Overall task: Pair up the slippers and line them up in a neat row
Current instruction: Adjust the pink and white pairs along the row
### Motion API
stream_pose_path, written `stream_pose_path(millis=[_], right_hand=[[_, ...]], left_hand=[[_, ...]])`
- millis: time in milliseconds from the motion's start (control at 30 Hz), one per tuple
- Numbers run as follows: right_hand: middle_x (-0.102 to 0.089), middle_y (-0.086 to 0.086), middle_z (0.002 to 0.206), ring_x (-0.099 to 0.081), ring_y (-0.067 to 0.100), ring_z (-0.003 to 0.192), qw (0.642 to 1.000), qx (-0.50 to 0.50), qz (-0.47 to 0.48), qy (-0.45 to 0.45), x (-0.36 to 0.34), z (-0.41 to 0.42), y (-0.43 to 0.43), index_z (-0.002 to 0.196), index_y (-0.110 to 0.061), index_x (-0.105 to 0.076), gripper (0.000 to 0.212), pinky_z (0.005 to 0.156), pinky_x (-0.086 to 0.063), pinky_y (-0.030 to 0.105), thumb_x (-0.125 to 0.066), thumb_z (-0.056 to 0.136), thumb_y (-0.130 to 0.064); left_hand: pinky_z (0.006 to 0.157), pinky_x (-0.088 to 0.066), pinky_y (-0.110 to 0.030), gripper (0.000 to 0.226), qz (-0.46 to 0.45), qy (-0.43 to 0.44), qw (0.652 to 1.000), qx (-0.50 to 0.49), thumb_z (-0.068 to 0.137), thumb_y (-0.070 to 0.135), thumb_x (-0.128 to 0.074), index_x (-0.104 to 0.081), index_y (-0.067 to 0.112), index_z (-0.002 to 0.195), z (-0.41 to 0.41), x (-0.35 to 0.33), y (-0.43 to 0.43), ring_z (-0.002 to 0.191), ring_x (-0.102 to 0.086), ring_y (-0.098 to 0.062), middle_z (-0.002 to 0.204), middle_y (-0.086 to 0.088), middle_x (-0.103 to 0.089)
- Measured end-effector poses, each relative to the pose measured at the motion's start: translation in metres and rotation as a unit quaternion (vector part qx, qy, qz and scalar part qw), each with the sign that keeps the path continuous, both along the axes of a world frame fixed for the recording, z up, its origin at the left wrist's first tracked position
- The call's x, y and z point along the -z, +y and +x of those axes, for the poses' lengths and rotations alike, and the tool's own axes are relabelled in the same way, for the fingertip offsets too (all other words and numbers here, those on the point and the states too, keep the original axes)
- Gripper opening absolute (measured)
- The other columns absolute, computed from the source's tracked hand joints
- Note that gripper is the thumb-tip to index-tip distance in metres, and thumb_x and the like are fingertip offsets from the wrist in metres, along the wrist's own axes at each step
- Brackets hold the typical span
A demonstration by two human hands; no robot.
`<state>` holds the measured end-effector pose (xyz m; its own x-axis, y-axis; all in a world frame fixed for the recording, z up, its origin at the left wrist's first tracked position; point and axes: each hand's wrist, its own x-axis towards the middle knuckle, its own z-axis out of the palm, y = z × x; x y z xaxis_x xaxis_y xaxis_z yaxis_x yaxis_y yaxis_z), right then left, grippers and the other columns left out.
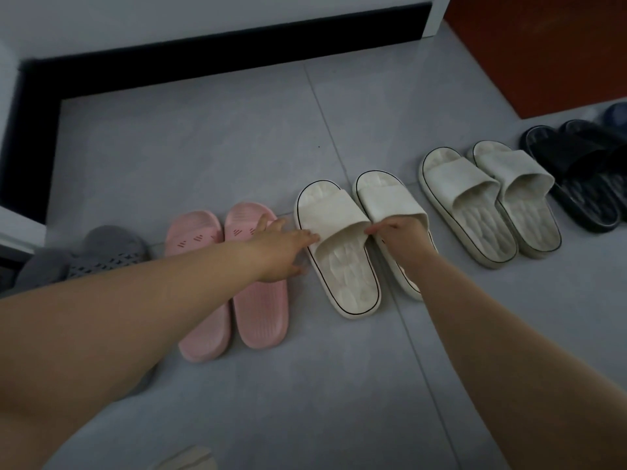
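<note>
Slippers stand in pairs in a row on the grey tiled floor. A pink pair (207, 239) is left of centre. Beside it is a white pair with a dark rim line: its left slipper (342, 262) and right slipper (383, 201). My left hand (281, 245) is spread flat, fingers touching the left white slipper's strap edge, over the pink pair. My right hand (403, 235) pinches the strap of the right white slipper. A second white pair (475, 198) and a black pair (583, 184) follow to the right.
Grey slippers (101, 252) lie at the far left, partly behind my left arm. A white wall with a dark skirting (203, 52) runs along the back and left. A red-brown cabinet (543, 45) stands at the back right. A pale object (190, 459) shows at the bottom edge.
</note>
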<state>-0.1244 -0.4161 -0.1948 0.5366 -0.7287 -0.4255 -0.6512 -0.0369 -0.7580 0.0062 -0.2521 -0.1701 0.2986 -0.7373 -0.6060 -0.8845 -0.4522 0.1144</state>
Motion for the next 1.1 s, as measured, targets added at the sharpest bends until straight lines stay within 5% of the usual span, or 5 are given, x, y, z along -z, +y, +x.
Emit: stream_pose_path(millis=[233,533,733,867,1100], right_hand=[[-0.059,0.003,0.069,-0.045,0.016,0.064,0.994,-0.103,0.031,0.034,-0.012,-0.004,-0.007,0.050,-0.022,-0.065,0.047,0.059,-0.043,0.022,-0.042,0.082,0.004],[-0.065,-0.002,0.107,-0.056,0.012,0.102,0.941,-0.272,-0.077,0.187,-0.099,-0.037,-0.088,0.100,-0.022,-0.067,0.018,0.087,-0.041,0.023,-0.059,0.086,-0.016],[-0.050,-0.014,0.103,-0.053,-0.001,0.095,0.862,-0.400,-0.075,0.302,-0.143,-0.099,-0.165,0.108,-0.032,-0.052,0.030,0.077,-0.043,0.008,-0.060,0.087,-0.011],[-0.052,-0.003,0.121,-0.057,0.009,0.101,0.879,-0.355,-0.171,0.267,-0.101,-0.116,-0.240,0.124,-0.032,-0.052,0.045,0.077,-0.045,0.013,-0.061,0.084,-0.015],[-0.049,0.017,0.134,-0.052,0.039,0.116,0.944,-0.217,-0.120,0.219,-0.008,-0.094,-0.315,0.142,-0.020,-0.026,0.065,0.095,-0.043,0.044,-0.056,0.088,-0.039]], left_hand=[[0.118,-0.012,-0.044,0.064,-0.050,0.004,0.999,-0.021,0.089,0.035,-0.053,-0.023,0.029,0.146,-0.002,0.006,-0.004,0.144,-0.015,-0.029,0.155,0.005,-0.025],[0.112,-0.031,-0.037,0.076,-0.169,0.153,0.960,-0.162,0.080,0.047,-0.063,-0.028,0.022,0.144,-0.005,0.002,-0.042,0.135,-0.040,-0.023,0.146,-0.001,-0.043],[0.091,-0.034,-0.022,0.067,-0.260,0.300,0.867,-0.300,0.077,0.032,-0.072,-0.039,0.024,0.135,-0.029,-0.034,-0.093,0.116,-0.050,-0.016,0.117,0.003,-0.053],[0.092,-0.040,-0.029,0.058,-0.282,0.433,0.719,-0.465,0.068,0.035,-0.077,-0.050,0.025,0.118,-0.057,-0.050,-0.144,0.105,-0.056,-0.018,0.112,0.000,-0.060],[0.079,-0.044,-0.026,0.059,-0.245,0.254,0.809,-0.470,0.088,0.011,-0.056,-0.028,0.012,0.139,-0.112,-0.007,-0.250,0.114,-0.045,-0.019,0.138,-0.006,-0.039]])
